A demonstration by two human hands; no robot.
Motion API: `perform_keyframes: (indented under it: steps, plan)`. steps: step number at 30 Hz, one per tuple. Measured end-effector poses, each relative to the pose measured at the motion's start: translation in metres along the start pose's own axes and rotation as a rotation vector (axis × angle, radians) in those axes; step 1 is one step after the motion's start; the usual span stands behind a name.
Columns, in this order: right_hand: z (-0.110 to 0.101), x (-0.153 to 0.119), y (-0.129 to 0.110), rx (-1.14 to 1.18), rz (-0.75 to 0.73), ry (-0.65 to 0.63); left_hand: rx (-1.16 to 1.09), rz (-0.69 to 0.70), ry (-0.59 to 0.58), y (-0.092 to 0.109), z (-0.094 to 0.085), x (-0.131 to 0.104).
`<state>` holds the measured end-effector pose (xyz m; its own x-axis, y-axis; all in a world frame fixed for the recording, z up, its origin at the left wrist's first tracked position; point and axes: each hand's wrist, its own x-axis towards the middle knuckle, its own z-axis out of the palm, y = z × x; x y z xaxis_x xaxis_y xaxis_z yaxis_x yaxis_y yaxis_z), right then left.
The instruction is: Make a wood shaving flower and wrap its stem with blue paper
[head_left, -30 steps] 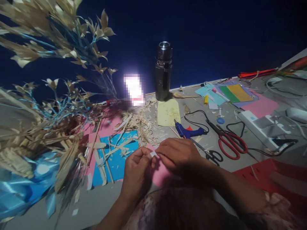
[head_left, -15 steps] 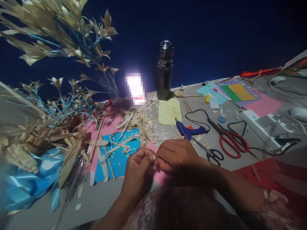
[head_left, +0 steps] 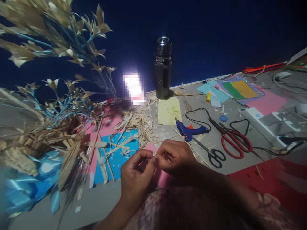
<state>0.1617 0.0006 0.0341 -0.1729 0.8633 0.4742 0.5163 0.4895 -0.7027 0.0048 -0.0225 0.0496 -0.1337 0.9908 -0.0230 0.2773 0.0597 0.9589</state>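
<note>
Near the front edge of the table, my left hand (head_left: 137,171) pinches a small whitish piece (head_left: 154,155) between thumb and forefinger. My right hand (head_left: 176,156) meets it from the right, its closed fingertips on the same piece. What the piece is made of is too small to tell. Beneath both hands lies pink paper (head_left: 161,179). A blue sheet (head_left: 120,166) strewn with dry husk strips is left of my left hand. Beyond my right hand rest a blue glue gun (head_left: 192,131) and dark-handled scissors (head_left: 216,158).
Red-handled scissors (head_left: 236,145) and a white power strip (head_left: 263,127) are at the right. A dark flask (head_left: 163,73) stands behind a yellow sheet (head_left: 169,111). Husk flowers on blue stems (head_left: 62,108) fill the left, near a glaring light (head_left: 134,88).
Both hands have shifted slightly, and the fingers have loosened around the small piece, which shows more clearly between the fingertips. The view has moved a little.
</note>
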Motion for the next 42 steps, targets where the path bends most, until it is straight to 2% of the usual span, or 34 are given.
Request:
perform_keyframes:
  steps: [4,7,14,17,20,22,24,27,30,32,38,42]
  plan:
    - [0.005,-0.001,0.001,-0.082,-0.067,0.054,0.064,-0.011,0.007,-0.003,0.002,0.002]
    - [0.008,-0.001,0.001,-0.045,-0.041,0.069,0.001,-0.063,-0.004,0.0,0.004,0.005]
    - [-0.002,0.003,-0.003,0.236,0.3,-0.031,-0.402,-0.296,-0.157,0.002,0.006,0.01]
    - [-0.004,0.003,-0.002,0.281,0.382,-0.051,-0.557,-0.315,-0.189,-0.002,0.007,0.009]
    - [0.0,0.002,0.001,0.254,0.284,0.031,-0.618,-0.275,-0.186,-0.006,0.007,0.009]
    - [0.005,0.001,0.004,0.243,0.159,0.101,-0.55,-0.228,-0.152,-0.008,0.008,0.009]
    - [0.01,-0.001,0.006,0.273,0.099,0.14,-0.48,-0.202,-0.115,-0.009,0.009,0.01]
    - [0.014,-0.004,0.008,0.361,0.206,0.141,-0.53,-0.25,-0.11,-0.009,0.011,0.011]
    - [0.014,-0.007,0.009,0.447,0.341,0.118,-0.685,-0.334,-0.144,-0.007,0.013,0.011]
    - [0.014,-0.008,0.011,0.489,0.379,0.107,-0.801,-0.384,-0.172,-0.005,0.014,0.012]
    - [0.017,-0.008,0.015,0.589,0.415,0.103,-0.93,-0.442,-0.215,-0.005,0.015,0.013]
    - [0.017,-0.008,0.014,0.548,0.347,0.137,-0.966,-0.417,-0.228,-0.008,0.014,0.013]
